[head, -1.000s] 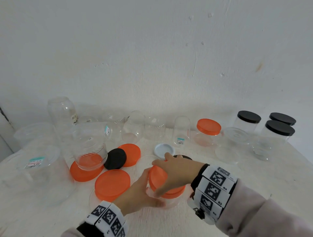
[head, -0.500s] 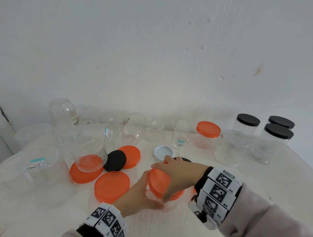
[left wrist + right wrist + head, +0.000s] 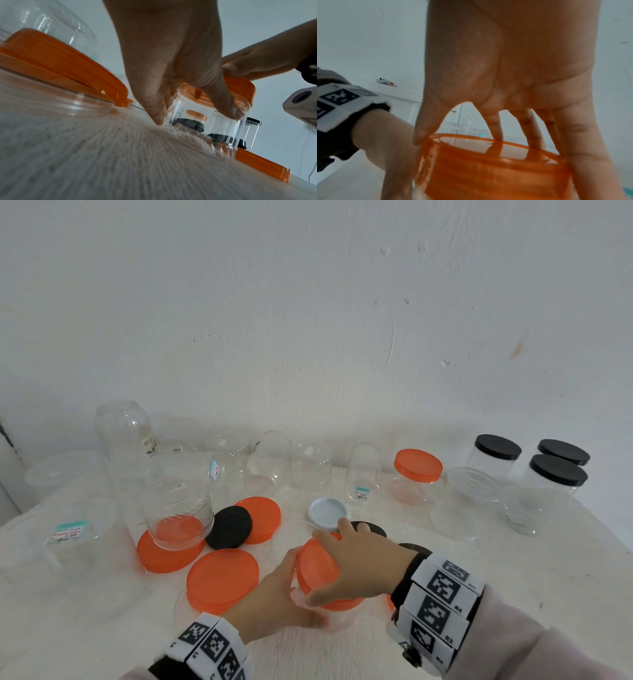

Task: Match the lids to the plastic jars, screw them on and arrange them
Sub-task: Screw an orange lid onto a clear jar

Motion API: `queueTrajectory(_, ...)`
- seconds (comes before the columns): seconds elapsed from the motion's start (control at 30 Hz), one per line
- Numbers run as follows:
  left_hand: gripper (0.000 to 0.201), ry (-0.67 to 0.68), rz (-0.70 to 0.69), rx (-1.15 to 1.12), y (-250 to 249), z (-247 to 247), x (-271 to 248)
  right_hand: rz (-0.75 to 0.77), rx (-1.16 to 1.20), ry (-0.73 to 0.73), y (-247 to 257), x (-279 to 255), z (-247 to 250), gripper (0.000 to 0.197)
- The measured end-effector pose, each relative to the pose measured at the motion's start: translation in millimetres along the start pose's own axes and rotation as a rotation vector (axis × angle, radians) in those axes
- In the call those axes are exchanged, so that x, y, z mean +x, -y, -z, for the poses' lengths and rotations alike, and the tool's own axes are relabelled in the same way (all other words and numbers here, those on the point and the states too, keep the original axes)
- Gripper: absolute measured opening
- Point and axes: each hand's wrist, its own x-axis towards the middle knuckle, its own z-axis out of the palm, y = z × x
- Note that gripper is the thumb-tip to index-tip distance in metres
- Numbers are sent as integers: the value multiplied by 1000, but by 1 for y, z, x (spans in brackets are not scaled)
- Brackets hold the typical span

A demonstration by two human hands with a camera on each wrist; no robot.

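Now, on the rough white table [image 3: 513,577], my left hand [image 3: 277,594] wraps the small clear round plastic jar [image 3: 214,129] standing at the near edge, while my right hand [image 3: 363,563] grips its smooth orange ribbed screw lid [image 3: 317,565] from above.

Left hand [image 3: 171,60] fingers [image 3: 157,115] grip clear jar [image 3: 205,121], orange lid [image 3: 240,86] on top

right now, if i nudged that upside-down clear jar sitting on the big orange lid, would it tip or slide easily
Likely yes. The upside-down jar looks empty and thin-walled, so probably light. It stands tall on the orange lid, a smooth surface, so it may slide. Being taller than wide, a high push might tip it.
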Motion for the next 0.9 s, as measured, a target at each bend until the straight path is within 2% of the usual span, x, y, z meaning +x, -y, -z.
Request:
queueTrajectory(0.37, 103, -24, 8, 23, -5, -2, -3, -15, -18, -79, 1, -4, -9, 98)
queueTrajectory(0.57, 113, -15, 8, 69, -10, -6, -1, -17, 55, -165, -2, -9, -15, 103)
queueTrajectory(0.7, 118, -57, 14, 135, -6, -8, -1, 0, 105, -201, -5, -8, -18, 102)
queueTrajectory(0.8, 107, -28, 44, 206, -6, -6, 1, 11, 150, -190, -12, -5, -15, 92)
queueTrajectory(0.87, 90, -37, 38, 413, 2, 25, 25, -9, 250, -221, -21, 2, -9, 76)
queueTrajectory(0.9, 76, -1, 39, 437, 16, 48, 37, -24, 306, -253, -27, 7, -6, 69)
